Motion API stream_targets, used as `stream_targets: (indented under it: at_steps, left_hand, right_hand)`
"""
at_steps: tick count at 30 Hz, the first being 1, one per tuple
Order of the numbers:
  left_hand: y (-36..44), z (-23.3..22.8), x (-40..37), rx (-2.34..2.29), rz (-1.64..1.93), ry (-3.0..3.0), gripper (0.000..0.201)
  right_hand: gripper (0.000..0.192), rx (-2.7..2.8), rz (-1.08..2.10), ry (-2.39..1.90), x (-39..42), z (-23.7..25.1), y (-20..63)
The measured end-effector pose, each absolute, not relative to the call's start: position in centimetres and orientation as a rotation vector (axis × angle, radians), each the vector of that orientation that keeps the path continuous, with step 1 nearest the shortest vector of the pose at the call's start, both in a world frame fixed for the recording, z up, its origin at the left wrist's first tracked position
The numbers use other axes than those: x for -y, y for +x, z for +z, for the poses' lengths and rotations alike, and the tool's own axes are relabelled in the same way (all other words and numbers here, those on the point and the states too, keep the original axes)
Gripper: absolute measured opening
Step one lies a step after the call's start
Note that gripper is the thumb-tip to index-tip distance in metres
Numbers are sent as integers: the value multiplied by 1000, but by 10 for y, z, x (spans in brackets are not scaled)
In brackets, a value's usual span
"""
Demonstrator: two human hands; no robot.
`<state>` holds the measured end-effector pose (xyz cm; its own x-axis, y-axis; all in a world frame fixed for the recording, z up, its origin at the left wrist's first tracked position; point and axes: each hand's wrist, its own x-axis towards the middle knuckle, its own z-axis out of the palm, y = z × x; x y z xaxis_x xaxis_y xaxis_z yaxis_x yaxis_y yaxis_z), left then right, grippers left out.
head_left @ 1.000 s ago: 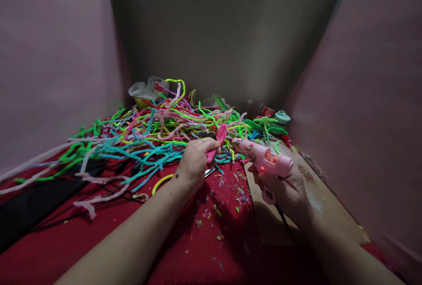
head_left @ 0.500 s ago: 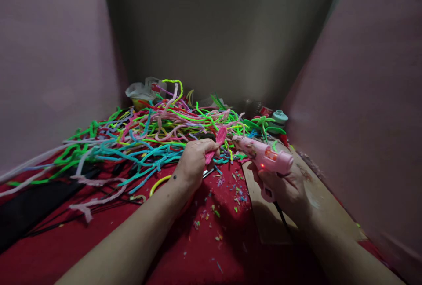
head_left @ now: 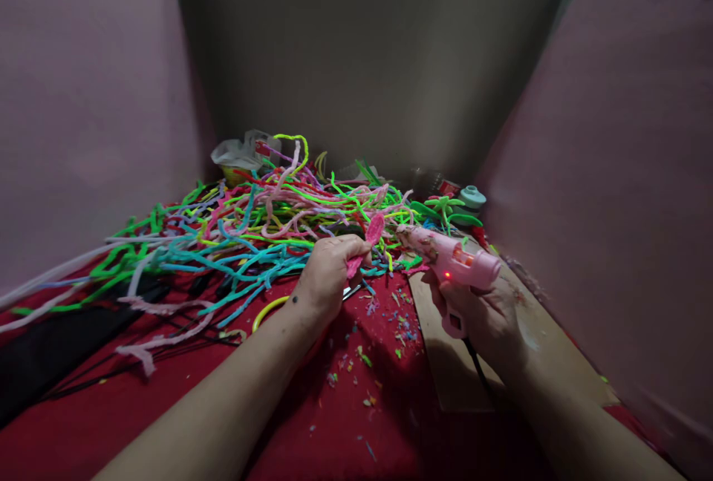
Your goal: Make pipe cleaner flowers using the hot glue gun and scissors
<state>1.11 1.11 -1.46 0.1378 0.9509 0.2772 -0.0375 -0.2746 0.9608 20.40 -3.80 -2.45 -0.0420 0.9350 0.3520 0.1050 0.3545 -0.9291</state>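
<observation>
My left hand (head_left: 334,269) pinches a pink pipe-cleaner petal (head_left: 375,229), whose rounded end sticks up above the thumb; its lower part is partly hidden by the fingers. In my right hand (head_left: 482,318) is a pink hot glue gun (head_left: 448,254), its red light glowing and its stained nozzle pointing left towards the petal. A gap separates nozzle and petal. Behind both hands lies a tangled heap of coloured pipe cleaners (head_left: 267,217). Under my left wrist are scissors with a yellow handle (head_left: 271,310), mostly covered by the arm.
A wooden board (head_left: 451,362) lies beneath my right hand on the red cloth (head_left: 334,429). Colourful clippings (head_left: 365,356) are scattered between my arms. A green pipe-cleaner flower (head_left: 444,204) and a pale blue container (head_left: 472,197) stand at the back right. Pink walls (head_left: 624,169) flank both sides.
My right hand has drawn the glue gun slightly to the right, widening the gap to the petal. The left hand and the petal have hardly moved.
</observation>
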Motion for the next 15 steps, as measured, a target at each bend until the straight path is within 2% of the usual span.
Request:
stream_targets:
  at_steps: [4,8,15]
  left_hand:
    - [12,-14,-10,-933,1317,1432,23]
    - [12,-12,-9,-923,1302,1438,22]
    - [12,-14,-12,-931,1312,1390,24]
  right_hand:
    - [26,1449,917,-992,38,-22,202]
    - [37,1479,926,-980,40,-17,200]
    - [26,1448,963,-1018,39,-23,203]
